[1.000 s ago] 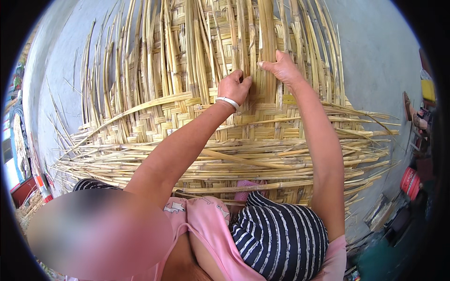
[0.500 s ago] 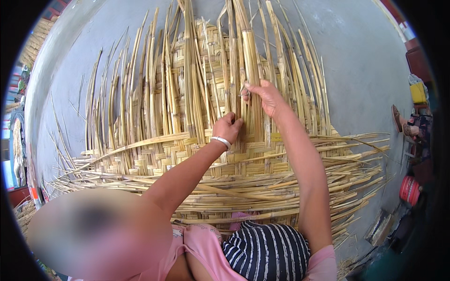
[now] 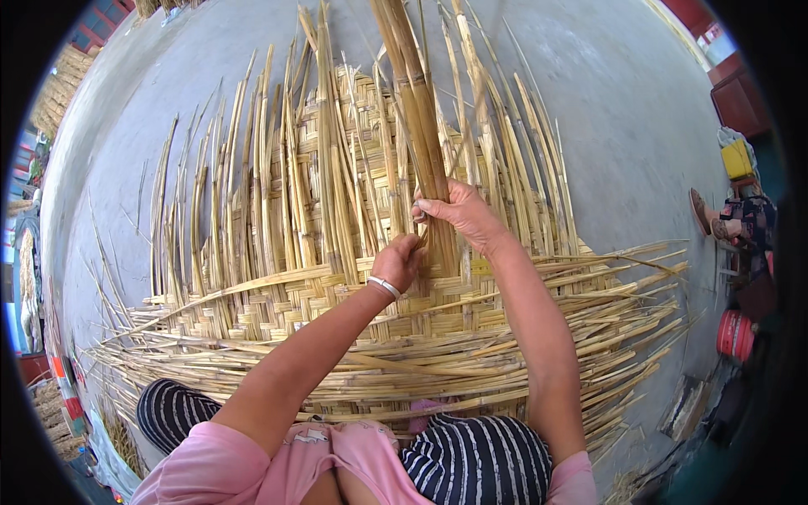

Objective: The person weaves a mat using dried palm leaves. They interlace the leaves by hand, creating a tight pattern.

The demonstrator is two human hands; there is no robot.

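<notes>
Right hand (image 3: 459, 215) closed around a bundle of long tan bamboo strips (image 3: 418, 109), lifting it clear of the flat woven bamboo mat (image 3: 337, 303); left hand (image 3: 399, 259), just below, pinches 1 strip, apparently steadying the weave.

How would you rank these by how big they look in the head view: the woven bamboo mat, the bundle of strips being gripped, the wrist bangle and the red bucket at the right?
1. Woven bamboo mat, by far the largest.
2. Bundle of strips in the right hand.
3. Red bucket, though it lies far off near the rim, so its true size is unsure.
4. Wrist bangle on the left hand.
</notes>
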